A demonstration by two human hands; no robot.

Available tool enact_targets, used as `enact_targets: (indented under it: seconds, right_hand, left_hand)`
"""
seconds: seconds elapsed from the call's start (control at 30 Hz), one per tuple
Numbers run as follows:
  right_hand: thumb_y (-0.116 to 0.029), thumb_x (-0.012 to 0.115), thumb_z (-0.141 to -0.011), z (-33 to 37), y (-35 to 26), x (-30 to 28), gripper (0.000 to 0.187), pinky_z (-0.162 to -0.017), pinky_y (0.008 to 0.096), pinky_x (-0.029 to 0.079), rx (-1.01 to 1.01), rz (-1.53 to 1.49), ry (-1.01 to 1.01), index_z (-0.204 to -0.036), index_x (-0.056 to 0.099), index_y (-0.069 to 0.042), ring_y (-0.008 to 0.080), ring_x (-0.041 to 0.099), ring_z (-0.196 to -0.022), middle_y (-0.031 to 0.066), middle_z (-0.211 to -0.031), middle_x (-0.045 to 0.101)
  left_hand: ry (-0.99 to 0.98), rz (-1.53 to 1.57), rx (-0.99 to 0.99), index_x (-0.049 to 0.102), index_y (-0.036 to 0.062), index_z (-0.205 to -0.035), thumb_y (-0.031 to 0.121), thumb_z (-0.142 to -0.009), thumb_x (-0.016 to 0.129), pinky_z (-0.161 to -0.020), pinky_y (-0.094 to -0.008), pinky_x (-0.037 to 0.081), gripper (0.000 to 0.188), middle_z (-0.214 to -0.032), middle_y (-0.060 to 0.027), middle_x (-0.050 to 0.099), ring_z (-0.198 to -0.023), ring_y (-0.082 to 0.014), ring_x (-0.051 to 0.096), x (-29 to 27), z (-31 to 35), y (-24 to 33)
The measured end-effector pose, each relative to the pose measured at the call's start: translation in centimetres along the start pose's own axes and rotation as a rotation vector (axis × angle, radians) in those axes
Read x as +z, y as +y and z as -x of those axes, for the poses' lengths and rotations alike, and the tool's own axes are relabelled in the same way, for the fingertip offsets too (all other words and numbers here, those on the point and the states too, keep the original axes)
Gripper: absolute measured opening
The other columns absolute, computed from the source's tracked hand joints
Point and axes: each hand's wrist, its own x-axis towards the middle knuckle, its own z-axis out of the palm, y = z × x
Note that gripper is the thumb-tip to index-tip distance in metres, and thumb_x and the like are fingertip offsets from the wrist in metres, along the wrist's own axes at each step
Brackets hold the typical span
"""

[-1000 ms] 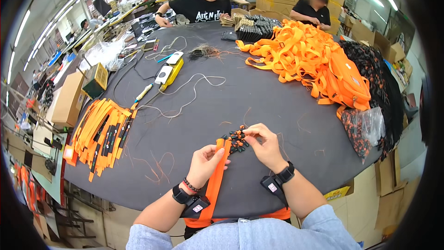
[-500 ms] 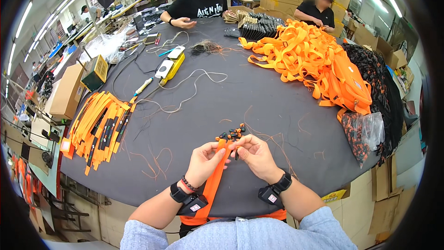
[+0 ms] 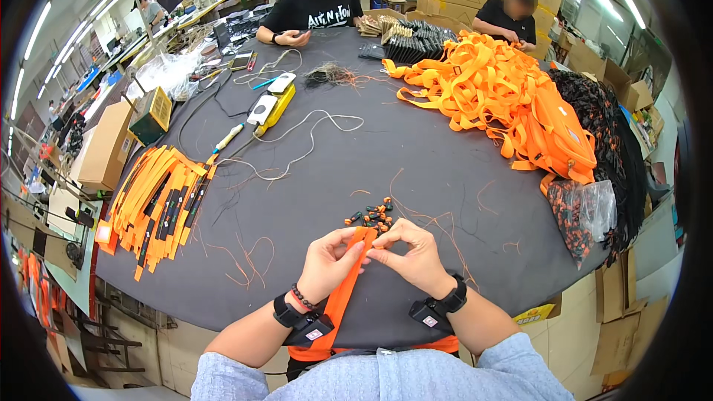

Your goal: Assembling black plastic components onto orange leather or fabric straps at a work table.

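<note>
A long flat orange strip [image 3: 342, 301], perhaps zipper tape, runs up from the table's near edge. My left hand [image 3: 327, 261] grips it near its upper end, thumb on top. My right hand [image 3: 413, 258] is pinched beside that end, thumb against fingertips. Those fingertips meet the strip's edge, and whatever sits between them is hidden. Just beyond both hands lies a small heap of black and orange pieces [image 3: 376, 215], too small to name surely.
Bundled orange strips with black parts [image 3: 167, 204] lie left. A yellow-and-white power strip [image 3: 273, 109] with cords sits farther back. Orange webbing [image 3: 483, 89] is piled right, near a plastic bag [image 3: 587, 212]. Two people [image 3: 316, 0] are across the dark table [image 3: 297, 178].
My right hand has come closer to the strip's end. The dark piece hanging below its fingers no longer shows. Across the table, one person's hand has lowered.
</note>
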Motion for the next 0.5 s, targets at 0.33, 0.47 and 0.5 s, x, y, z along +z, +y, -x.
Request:
enact_targets:
  seconds: [0.33,0.47,0.5]
  right_hand:
    - [-0.001,0.076,-0.075,0.33,0.84,0.48,0.014,-0.074,0.0268,0.051,0.152,-0.177,-0.016,-0.089,0.072,-0.002,0.0117,0.062,-0.081,0.0056,-0.088,0.065]
    - [-0.002,0.076,-0.075,0.48,0.35,0.55,0.015,-0.073,0.0273,0.051,0.204,-0.269,0.018,-0.089,0.071,-0.002,0.0119,0.062,-0.08,0.0062,-0.087,0.066]
    - [-0.002,0.076,-0.075,0.5,0.44,0.49,0.015,-0.073,0.0274,0.051,0.172,-0.213,0.032,-0.089,0.071,-0.002,0.0122,0.062,-0.08,0.0065,-0.087,0.066]
  left_hand:
    - [-0.034,0.008,0.042,0.056,-0.0035,-0.117,0.004,-0.092,0.06,-0.065,-0.0233,0.056,0.027,-0.091,-0.0088,0.068,-0.08,-0.0115,0.067,0.34,0.3,-0.32]
    - [-0.043,-0.014,0.035,0.057,-0.0033,-0.115,0.003,-0.092,0.06,-0.066,-0.0243,0.057,0.024,-0.094,-0.0089,0.067,-0.08,-0.0129,0.067,0.08,0.28,-0.56]
    - [-0.056,-0.013,0.051,0.058,-0.0027,-0.114,0.002,-0.092,0.059,-0.065,-0.0249,0.057,0.023,-0.097,-0.0088,0.067,-0.079,-0.0139,0.067,-0.1,0.2,-0.91]
